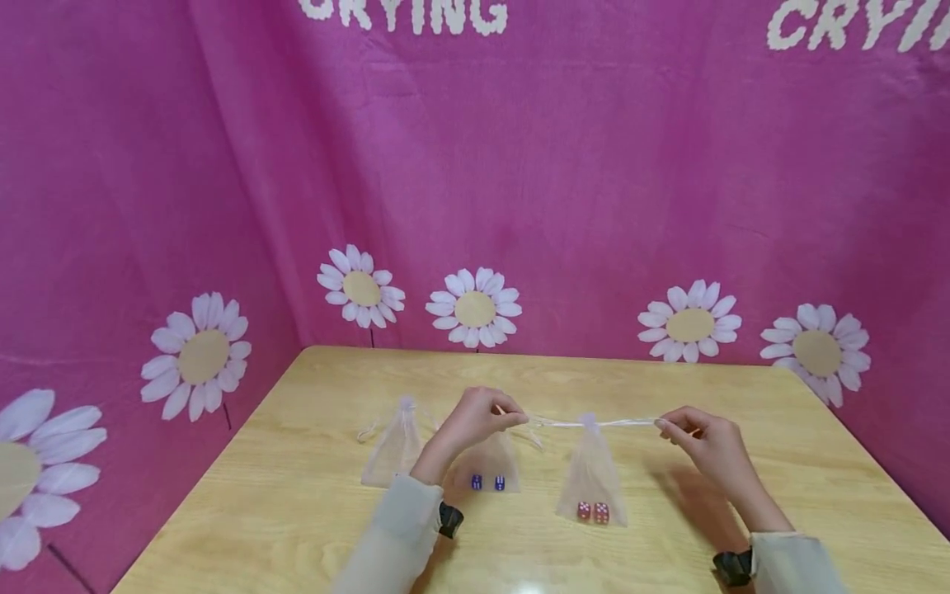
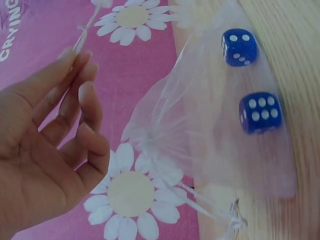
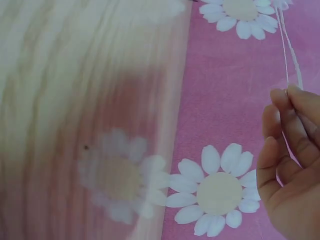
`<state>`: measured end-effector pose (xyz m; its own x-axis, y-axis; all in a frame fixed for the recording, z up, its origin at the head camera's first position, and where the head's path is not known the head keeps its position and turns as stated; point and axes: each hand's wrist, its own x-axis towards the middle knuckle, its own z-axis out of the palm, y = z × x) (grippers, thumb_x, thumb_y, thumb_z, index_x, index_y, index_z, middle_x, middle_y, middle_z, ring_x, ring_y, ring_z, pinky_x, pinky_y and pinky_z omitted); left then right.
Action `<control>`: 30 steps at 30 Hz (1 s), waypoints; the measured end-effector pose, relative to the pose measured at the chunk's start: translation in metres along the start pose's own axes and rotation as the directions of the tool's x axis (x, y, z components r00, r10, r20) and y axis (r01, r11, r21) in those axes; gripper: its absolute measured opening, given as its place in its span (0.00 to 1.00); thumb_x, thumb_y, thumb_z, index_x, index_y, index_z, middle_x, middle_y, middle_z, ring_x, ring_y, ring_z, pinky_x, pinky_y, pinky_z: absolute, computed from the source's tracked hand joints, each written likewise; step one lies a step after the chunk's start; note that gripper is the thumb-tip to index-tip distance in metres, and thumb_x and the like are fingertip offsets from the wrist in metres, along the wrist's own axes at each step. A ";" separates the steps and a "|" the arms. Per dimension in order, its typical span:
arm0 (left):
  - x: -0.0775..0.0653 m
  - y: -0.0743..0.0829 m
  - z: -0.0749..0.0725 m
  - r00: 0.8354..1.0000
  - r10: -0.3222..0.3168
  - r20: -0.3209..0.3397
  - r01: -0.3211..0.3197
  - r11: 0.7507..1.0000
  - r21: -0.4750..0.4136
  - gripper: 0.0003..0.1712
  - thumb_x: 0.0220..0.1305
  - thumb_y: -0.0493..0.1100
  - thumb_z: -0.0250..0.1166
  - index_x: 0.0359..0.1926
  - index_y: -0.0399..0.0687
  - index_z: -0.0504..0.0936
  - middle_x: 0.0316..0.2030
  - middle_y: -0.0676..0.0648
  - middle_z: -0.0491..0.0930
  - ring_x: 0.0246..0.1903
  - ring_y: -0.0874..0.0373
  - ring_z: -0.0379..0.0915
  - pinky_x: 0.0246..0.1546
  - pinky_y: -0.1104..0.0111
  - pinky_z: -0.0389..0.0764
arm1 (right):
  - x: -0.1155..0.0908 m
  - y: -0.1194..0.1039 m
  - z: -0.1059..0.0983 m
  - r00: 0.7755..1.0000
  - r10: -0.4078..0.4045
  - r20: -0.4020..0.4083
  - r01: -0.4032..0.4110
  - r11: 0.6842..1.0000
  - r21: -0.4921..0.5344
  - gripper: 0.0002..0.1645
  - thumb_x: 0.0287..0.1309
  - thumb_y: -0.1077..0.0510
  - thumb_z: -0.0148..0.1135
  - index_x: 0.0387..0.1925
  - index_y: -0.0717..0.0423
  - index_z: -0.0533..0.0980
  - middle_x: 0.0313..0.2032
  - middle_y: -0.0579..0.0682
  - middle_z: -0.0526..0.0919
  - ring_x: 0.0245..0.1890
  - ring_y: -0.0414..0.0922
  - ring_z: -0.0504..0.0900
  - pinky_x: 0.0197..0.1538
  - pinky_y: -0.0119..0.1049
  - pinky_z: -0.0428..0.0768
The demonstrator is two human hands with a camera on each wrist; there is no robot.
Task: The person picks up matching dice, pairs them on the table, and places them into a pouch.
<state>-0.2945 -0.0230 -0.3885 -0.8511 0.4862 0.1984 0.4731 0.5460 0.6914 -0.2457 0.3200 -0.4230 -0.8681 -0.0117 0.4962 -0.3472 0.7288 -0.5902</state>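
Observation:
A sheer white drawstring pouch (image 1: 591, 470) with two red dice (image 1: 593, 512) at its bottom has its neck gathered tight. My left hand (image 1: 482, 415) pinches the drawstring on one side of that neck, and my right hand (image 1: 705, 441) pinches the white drawstring (image 1: 627, 422) on the other. The cords stretch nearly straight between both hands. Behind my left wrist lies a second sheer pouch (image 1: 505, 458) holding two blue dice (image 2: 261, 113); its neck is gathered in the left wrist view. In the right wrist view, thumb and fingertips (image 3: 280, 97) meet on two cords.
A third sheer pouch (image 1: 393, 454) lies at the left, its neck gathered and cord loops out to the side. The light wooden table (image 1: 297, 503) backs onto a pink cloth (image 1: 564, 206) printed with daisies. Dark bands (image 1: 449, 520) circle both wrists.

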 end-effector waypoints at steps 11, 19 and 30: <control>0.004 0.000 0.014 0.991 -0.077 -0.105 0.086 0.992 0.087 0.05 0.61 0.43 0.68 0.34 0.47 0.89 0.34 0.50 0.87 0.31 0.64 0.74 0.34 0.75 0.74 | -0.006 -0.003 0.011 0.997 0.051 0.055 -0.050 0.998 -0.026 0.04 0.61 0.58 0.65 0.33 0.54 0.83 0.27 0.49 0.87 0.24 0.25 0.73 0.28 0.27 0.74; 0.002 -0.001 0.014 0.990 -0.091 -0.108 0.099 0.992 0.074 0.04 0.61 0.41 0.69 0.33 0.46 0.89 0.33 0.50 0.87 0.31 0.65 0.72 0.33 0.75 0.74 | -0.002 -0.008 0.016 0.997 0.043 0.062 -0.040 0.998 -0.044 0.04 0.60 0.59 0.66 0.37 0.56 0.83 0.31 0.50 0.88 0.27 0.24 0.73 0.30 0.27 0.76; -0.002 -0.006 0.011 0.990 -0.088 -0.112 0.096 0.993 0.073 0.03 0.60 0.40 0.70 0.34 0.46 0.88 0.34 0.48 0.86 0.35 0.60 0.77 0.36 0.74 0.76 | -0.001 -0.008 0.017 0.999 0.023 0.033 -0.021 0.999 -0.050 0.07 0.59 0.58 0.67 0.38 0.57 0.83 0.31 0.50 0.88 0.27 0.24 0.73 0.30 0.27 0.75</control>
<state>-0.2926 -0.0197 -0.4008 -0.9093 0.3573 0.2134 0.4046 0.6385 0.6547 -0.2481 0.3023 -0.4299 -0.8871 -0.0182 0.4612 -0.3109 0.7621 -0.5679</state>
